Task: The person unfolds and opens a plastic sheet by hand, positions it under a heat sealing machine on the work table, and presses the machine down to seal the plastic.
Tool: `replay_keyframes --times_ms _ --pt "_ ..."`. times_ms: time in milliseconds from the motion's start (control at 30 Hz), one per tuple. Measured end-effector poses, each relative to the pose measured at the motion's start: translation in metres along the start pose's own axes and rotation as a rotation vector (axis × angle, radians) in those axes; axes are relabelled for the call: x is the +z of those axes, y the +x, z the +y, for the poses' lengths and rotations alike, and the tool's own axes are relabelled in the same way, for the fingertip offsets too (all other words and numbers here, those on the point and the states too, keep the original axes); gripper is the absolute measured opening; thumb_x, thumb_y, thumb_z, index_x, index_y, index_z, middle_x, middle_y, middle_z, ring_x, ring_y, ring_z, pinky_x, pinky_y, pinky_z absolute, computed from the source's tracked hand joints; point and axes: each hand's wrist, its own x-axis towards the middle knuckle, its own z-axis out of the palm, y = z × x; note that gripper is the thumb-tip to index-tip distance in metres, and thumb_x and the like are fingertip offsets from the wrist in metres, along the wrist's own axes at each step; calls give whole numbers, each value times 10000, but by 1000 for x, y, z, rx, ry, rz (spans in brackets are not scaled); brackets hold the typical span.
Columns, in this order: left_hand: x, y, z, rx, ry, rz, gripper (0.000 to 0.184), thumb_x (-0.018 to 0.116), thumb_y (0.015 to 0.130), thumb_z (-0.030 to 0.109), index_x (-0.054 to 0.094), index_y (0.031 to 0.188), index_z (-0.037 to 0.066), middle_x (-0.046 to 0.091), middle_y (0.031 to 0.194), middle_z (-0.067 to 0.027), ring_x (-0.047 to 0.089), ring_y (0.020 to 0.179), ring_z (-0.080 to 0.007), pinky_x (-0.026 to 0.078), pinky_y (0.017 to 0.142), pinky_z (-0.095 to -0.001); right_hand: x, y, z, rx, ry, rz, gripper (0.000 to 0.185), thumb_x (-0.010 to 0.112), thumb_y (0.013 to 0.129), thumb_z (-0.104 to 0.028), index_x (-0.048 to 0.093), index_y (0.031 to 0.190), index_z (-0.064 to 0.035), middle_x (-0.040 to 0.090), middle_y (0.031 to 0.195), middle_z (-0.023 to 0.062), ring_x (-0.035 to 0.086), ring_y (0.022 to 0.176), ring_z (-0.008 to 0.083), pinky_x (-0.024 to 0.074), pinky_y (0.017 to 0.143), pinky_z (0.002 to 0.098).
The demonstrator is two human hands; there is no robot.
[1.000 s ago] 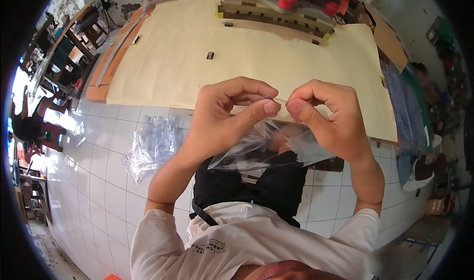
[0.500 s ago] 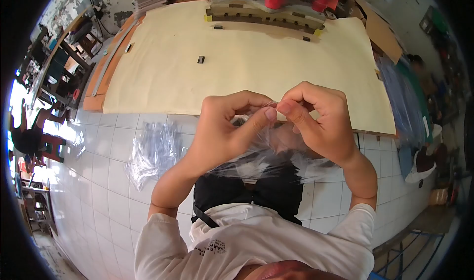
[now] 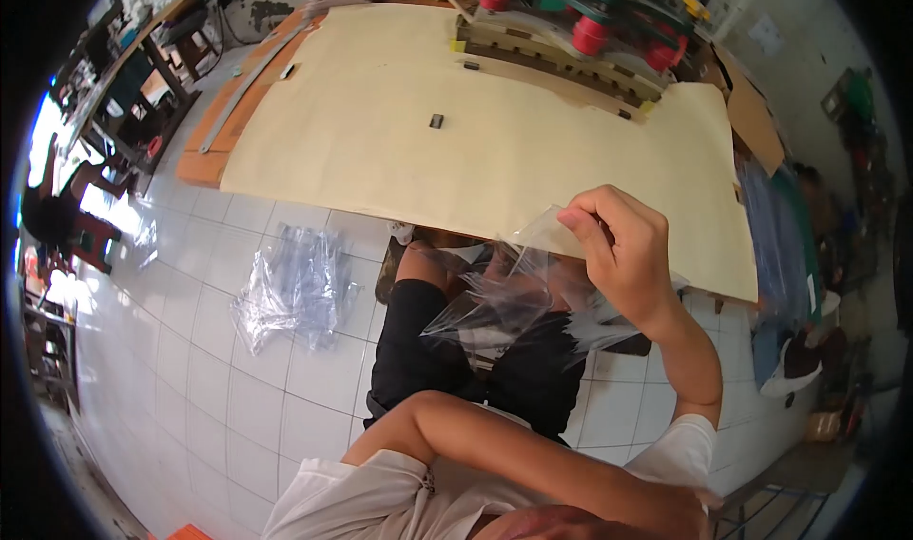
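My right hand [image 3: 618, 245] pinches the upper corner of a clear plastic piece [image 3: 542, 235] between thumb and fingers, over the table's front edge. More clear plastic [image 3: 504, 316] lies in loose, crumpled folds across my lap, below that hand. My left arm is bent across my chest toward the lower right. At its end my left hand [image 3: 702, 507] shows only in part and blurred, near my right sleeve, and its fingers cannot be made out.
A cream-covered table [image 3: 380, 140] spans the front, bearing small dark blocks [image 3: 436, 120] and a green-and-red machine [image 3: 590, 31]. A metal ruler [image 3: 242, 98] lies at left. Plastic bundles [image 3: 295, 288] rest on the tiled floor. Bluish plastic sheets [image 3: 775, 245] hang at right. A person [image 3: 57, 207] is far left.
My left hand has let go of the plastic and swung down across my chest to the lower right. My right hand still pinches it, slightly lower. The view has shifted.
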Motion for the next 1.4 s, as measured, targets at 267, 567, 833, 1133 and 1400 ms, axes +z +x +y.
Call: replay_keyframes --times_ms 267,567,833,1133,1400 --pt "3 13 15 -41 -287 -70 280 569 850 250 574 637 69 583 638 -116 583 662 -323 452 671 -436 -7 -10 -8 51 5 -47 132 690 878 -85 603 797 -28 589 657 72 506 488 160 384 457 273" --pt "-24 2 33 -147 -277 -96 172 606 872 184 605 851 13 603 896 -164 617 835 -306 489 768 -427 -3 -27 -14 109 76 -20 135 696 881 -89 617 799 -17 595 669 69 504 513 144 368 473 264" --pt "-118 -25 80 -359 78 -89 221 639 892 124 632 1042 -38 621 1125 -206 648 989 -291 522 854 -420 -9 -12 -16 186 163 -31 106 680 870 -69 636 806 2 625 675 82 558 541 165 417 506 268" --pt "-202 -36 89 -531 1164 473 361 799 743 111 656 1046 -22 659 989 -141 651 879 -253 501 744 -314 -11 -17 -7 157 387 -113 137 697 878 -123 644 832 -5 628 667 106 595 555 200 463 544 302" --pt "-200 -40 75 -831 575 664 131 690 891 54 659 909 -72 690 769 -71 605 701 -57 492 621 -209 -27 -16 -7 207 425 -130 129 692 885 -112 648 839 1 654 678 90 608 560 157 464 537 271"
